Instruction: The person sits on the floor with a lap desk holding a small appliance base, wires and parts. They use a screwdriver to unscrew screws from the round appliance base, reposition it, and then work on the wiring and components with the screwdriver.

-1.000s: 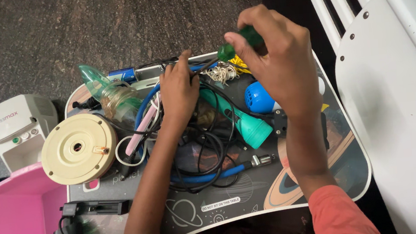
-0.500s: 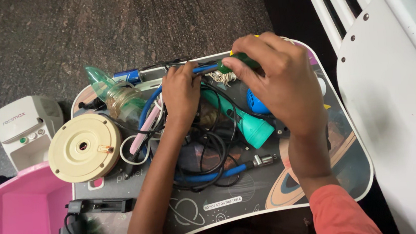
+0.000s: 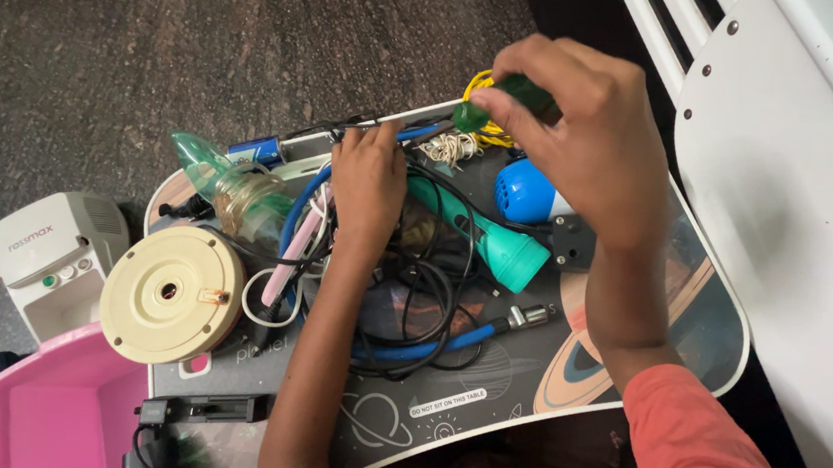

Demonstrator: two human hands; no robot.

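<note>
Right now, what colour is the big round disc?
The disc is cream, seen in the head view.

My right hand (image 3: 584, 139) grips a green handle (image 3: 506, 104); cream disc (image 3: 173, 295), pink tub (image 3: 53, 436), teal torch (image 3: 498, 247), planet-patterned tray (image 3: 588, 359).

A small white oblong label (image 3: 448, 401) with dark print lies on the tabletop (image 3: 649, 364) near its front edge, between the forearms. The white device (image 3: 52, 258) at left bears red lettering on top.
</note>
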